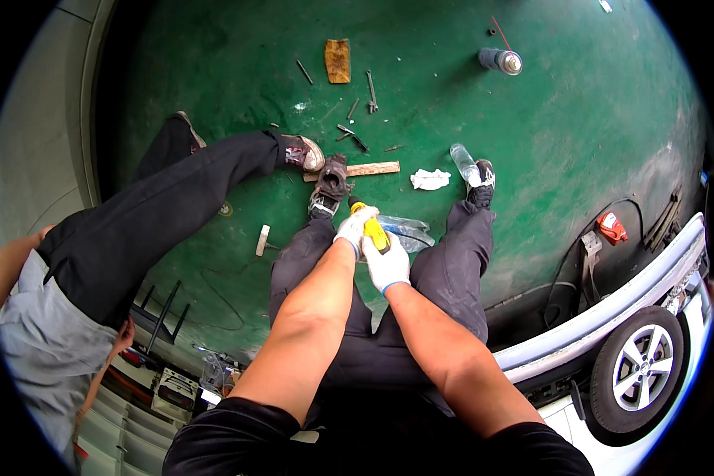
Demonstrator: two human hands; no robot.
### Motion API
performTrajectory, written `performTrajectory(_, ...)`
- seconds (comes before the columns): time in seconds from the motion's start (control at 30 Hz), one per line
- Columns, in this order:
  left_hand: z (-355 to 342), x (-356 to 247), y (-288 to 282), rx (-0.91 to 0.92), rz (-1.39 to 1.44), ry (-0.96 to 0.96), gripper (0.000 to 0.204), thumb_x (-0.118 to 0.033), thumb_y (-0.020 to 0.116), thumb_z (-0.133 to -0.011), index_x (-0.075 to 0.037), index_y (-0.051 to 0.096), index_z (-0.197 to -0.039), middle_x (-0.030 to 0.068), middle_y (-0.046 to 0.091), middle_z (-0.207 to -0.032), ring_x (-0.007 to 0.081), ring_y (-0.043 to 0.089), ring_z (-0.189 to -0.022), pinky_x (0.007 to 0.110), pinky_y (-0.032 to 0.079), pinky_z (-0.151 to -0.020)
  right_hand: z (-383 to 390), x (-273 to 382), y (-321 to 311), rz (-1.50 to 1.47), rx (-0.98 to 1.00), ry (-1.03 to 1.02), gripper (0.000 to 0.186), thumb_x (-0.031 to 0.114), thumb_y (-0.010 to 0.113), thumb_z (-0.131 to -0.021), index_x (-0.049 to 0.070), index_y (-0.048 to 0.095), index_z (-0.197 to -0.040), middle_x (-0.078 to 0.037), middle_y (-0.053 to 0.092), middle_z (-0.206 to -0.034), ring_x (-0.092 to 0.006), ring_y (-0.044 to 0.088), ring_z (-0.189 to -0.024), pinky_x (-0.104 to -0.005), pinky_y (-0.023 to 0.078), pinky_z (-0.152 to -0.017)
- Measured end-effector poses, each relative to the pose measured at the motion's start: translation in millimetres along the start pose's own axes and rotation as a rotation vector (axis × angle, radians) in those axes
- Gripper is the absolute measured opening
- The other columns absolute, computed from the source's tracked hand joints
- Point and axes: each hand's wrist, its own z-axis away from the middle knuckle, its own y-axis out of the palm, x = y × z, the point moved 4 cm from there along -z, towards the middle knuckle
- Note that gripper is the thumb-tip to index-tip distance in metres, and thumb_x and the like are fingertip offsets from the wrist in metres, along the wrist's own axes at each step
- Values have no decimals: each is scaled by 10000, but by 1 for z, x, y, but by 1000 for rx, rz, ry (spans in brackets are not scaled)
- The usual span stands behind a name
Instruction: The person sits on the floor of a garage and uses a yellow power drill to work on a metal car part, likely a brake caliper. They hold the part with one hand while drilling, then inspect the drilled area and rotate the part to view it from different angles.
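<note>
Both hands wear white gloves and are closed around a yellow and black handheld power tool (376, 234), whose exact kind I cannot make out. My left hand (354, 225) grips it towards its front, and my right hand (388, 266) holds the rear. The tool's dark front end points at a brown, rusty-looking cast metal part (332, 179) by my left shoe; I cannot tell whether they touch. Under and beside that part lies a wooden strip (373, 169). A clear plastic bag or bottle (408, 232) rests on the floor just beyond my right hand.
Another person's leg (206, 182) reaches in from the left, shoe beside the metal part. Across the green floor lie a wrench (372, 92), pliers-like tool (354, 138), spray can (501, 61), plastic bottle (464, 163) and white cloth (430, 179). A car wheel (641, 368) stands at right.
</note>
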Motion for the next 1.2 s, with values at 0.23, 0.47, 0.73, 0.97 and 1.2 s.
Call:
performTrajectory(0.23, -2, 1, 2, -32, 29, -37, 298, -330, 793, -872, -130, 651, -1041, 93, 681, -877, 282, 666, -757, 456, 564, -734, -4, 0, -1, 38, 3, -3, 693, 472, 774, -923, -10, 613, -1394, -231, 733, -1253, -325, 719, -1177, -398, 539, -1028)
performTrajectory(0.47, -2, 1, 2, -25, 29, -35, 297, -325, 790, -873, -131, 643, -1044, 91, 675, -873, 280, 663, -762, 458, 564, -734, -3, 2, -1, 12, 4, -11, 696, 475, 769, -925, -11, 611, -1397, -233, 729, -1262, -329, 717, -1181, -398, 539, -1028)
performTrajectory(0.73, 10, -2, 8, 1, 34, 8, 305, -335, 795, -878, -122, 661, -1050, 83, 675, -867, 267, 665, -767, 443, 564, -743, -2, 3, -1, 20, 1, -11, 691, 468, 768, -927, -12, 610, -1398, -236, 728, -1262, -329, 716, -1184, -398, 538, -1029)
performTrajectory(0.97, 11, -2, 8, -22, 25, -10, 279, -345, 793, -893, -124, 672, -1012, 80, 684, -872, 258, 665, -759, 436, 565, -737, 0, 1, -1, 17, -3, -23, 703, 494, 759, -917, 10, 613, -1406, -243, 729, -1259, -352, 715, -1180, -416, 544, -1020)
performTrajectory(1.2, 7, 1, 4, 4, 29, 15, 264, -334, 789, -900, -129, 670, -1017, 83, 683, -867, 257, 663, -752, 437, 566, -737, 4, -3, -2, 8, -15, -29, 711, 535, 741, -899, 51, 624, -1407, -259, 726, -1253, -398, 713, -1171, -456, 554, -1002)
